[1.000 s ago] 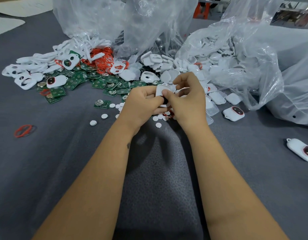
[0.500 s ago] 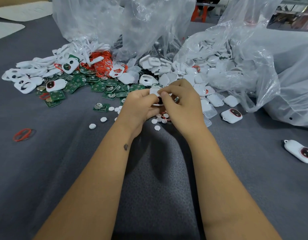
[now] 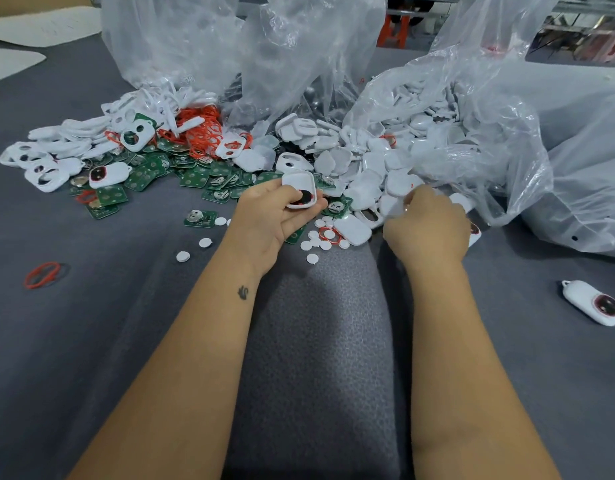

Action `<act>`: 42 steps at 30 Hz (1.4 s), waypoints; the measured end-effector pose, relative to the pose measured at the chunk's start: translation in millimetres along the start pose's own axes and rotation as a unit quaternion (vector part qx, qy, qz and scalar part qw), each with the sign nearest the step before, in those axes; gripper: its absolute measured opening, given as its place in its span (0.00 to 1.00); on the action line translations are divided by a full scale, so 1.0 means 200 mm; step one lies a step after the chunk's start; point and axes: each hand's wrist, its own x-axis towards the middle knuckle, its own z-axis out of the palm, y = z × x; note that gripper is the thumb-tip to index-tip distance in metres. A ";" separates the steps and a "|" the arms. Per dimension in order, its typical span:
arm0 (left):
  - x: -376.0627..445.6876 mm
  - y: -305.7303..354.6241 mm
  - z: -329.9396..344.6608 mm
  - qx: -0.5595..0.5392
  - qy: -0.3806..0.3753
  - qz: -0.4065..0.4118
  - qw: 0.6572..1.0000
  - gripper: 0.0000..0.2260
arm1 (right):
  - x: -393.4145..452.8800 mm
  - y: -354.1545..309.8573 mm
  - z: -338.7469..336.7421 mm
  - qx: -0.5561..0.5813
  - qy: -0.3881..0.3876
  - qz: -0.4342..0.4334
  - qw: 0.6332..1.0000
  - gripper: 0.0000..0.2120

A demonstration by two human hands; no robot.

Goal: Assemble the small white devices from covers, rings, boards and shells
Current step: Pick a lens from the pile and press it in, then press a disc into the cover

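Cover (image 3: pixel 299 188), rounded white plastic, in left hand (image 3: pixel 271 216) grip; right hand (image 3: pixel 427 226) among glossy shells (image 3: pixel 378 171).

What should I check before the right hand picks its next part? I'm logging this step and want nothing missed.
1. Left hand holds the white shell: ok, open side up.
2. Dark round piece sits inside the shell: ok; whether it is fully seated, cannot tell.
3. Right hand is over the loose white covers: ok.
4. Right hand's fingers have a part: cannot tell, the hand's back hides them.
5. Green boards lie within reach: ok.
6. Red rings are at hand: ok.
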 end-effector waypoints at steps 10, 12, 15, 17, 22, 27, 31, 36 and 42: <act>-0.01 0.00 0.01 0.014 0.010 0.004 1.000 0.09 | 0.00 -0.09 -0.03 0.533 -0.006 0.012 0.846 0.03; -0.01 -0.01 0.02 0.021 0.011 0.008 1.000 0.10 | -0.03 -0.14 -0.02 0.584 -0.053 -0.017 0.810 0.05; -0.02 -0.01 0.04 0.032 0.015 0.014 0.999 0.11 | -0.07 -0.19 0.01 0.596 -0.130 -0.059 0.790 0.06; -0.02 -0.01 0.04 0.041 0.020 0.017 0.999 0.11 | -0.08 -0.20 0.01 0.604 -0.183 -0.052 0.774 0.04; -0.02 -0.01 0.04 0.049 0.030 0.028 0.998 0.12 | -0.08 -0.21 0.03 0.628 -0.219 -0.003 0.747 0.08; -0.02 -0.01 0.05 0.049 0.033 0.036 0.998 0.13 | -0.08 -0.20 0.04 0.602 -0.152 -0.026 0.783 0.10; -0.02 -0.01 0.05 0.052 0.032 0.033 0.998 0.12 | -0.08 -0.20 0.04 0.616 -0.135 -0.025 0.776 0.08; -0.02 0.00 0.04 0.050 0.027 0.027 0.998 0.10 | -0.08 -0.21 0.02 0.650 -0.133 -0.038 0.747 0.06; -0.03 0.00 0.04 0.045 0.024 0.022 0.998 0.10 | -0.07 -0.20 0.02 0.683 -0.164 -0.005 0.712 0.05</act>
